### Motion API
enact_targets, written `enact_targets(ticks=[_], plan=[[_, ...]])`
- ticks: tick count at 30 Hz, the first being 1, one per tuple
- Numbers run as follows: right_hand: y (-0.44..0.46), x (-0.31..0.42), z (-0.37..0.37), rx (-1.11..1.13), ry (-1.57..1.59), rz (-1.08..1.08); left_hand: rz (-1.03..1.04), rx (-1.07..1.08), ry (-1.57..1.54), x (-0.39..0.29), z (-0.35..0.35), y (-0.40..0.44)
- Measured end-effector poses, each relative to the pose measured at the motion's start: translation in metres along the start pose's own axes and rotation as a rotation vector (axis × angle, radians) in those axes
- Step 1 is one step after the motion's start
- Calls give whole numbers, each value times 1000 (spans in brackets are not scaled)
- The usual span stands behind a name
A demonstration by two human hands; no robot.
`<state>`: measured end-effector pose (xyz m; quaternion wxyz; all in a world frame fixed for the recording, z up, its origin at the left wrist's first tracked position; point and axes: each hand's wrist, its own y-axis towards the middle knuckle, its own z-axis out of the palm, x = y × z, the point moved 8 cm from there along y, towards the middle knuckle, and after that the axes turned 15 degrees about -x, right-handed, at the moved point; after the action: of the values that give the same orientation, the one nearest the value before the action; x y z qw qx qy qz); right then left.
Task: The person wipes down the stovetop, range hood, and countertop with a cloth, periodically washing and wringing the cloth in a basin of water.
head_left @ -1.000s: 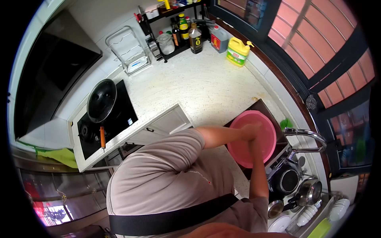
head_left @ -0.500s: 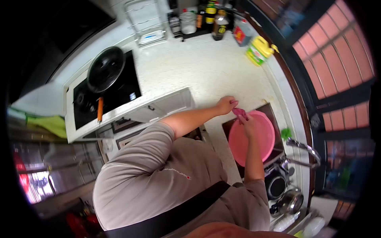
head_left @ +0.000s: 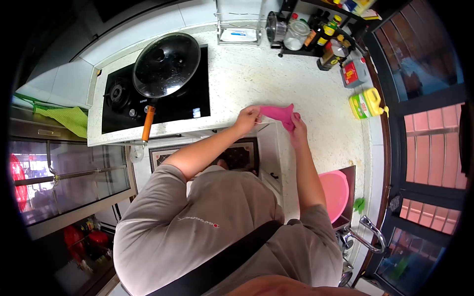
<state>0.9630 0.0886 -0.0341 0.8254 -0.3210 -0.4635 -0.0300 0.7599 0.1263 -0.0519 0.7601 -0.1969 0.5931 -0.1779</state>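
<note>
My grey shirt (head_left: 237,197) fills the near part of the view, with a black strap (head_left: 222,259) slanting across it. To the right, a pink basin (head_left: 336,190) sits in a dark sink (head_left: 351,190), partly hidden by my right arm; a curved metal faucet (head_left: 374,239) stands just beyond the sink's near right corner, with a small green object (head_left: 359,204) beside it. On the floor ahead of me lies a dark patterned mat (head_left: 243,153).

Both my arms reach forward. My left hand (head_left: 248,120) is closed on the left end of a crumpled pink cloth (head_left: 277,114), and my right hand (head_left: 298,132) pinches its right end. The cloth is stretched between my two hands, at the near edge of the pale speckled countertop (head_left: 237,79).

To the left, a black stove (head_left: 198,101) is set into the counter. On it is a pan with a dark glass lid (head_left: 168,66), its orange handle (head_left: 148,126) pointing toward the near edge. A green cloth (head_left: 69,120) hangs at the far left.

Farther right stand a yellow jug (head_left: 363,104) and a grey jug (head_left: 354,73) with a red label. At the back are dark bottles (head_left: 323,37), a glass jar (head_left: 296,35) and a wire rack (head_left: 239,34).
</note>
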Motion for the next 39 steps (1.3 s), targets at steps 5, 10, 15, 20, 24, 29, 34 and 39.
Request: enact_targets(ticks=[5, 10, 15, 20, 24, 29, 34, 39], plan=[[35, -24, 69, 2, -441, -298, -46, -104, 59, -8, -88, 13], [21, -23, 140, 110, -650, -427, -70, -64, 197, -8, -153, 7], [-7, -35, 196, 317, -671, -249, -8, -92, 187, -22, -190, 11], [15, -50, 218, 202, -1212, -557, -9, -92, 194, -15, -210, 15], [23, -53, 221, -110, -1693, -989, -24, -131, 177, -15, -221, 10], [-7, -138, 216, 159, -1575, -1417, -2, -151, 172, -20, -229, -5], [27, -147, 216, 153, -1499, -1291, -60, -210, 200, -23, -236, -2], [74, -119, 236, 232, -1531, -1263, -101, -297, 258, -40, -239, -3]])
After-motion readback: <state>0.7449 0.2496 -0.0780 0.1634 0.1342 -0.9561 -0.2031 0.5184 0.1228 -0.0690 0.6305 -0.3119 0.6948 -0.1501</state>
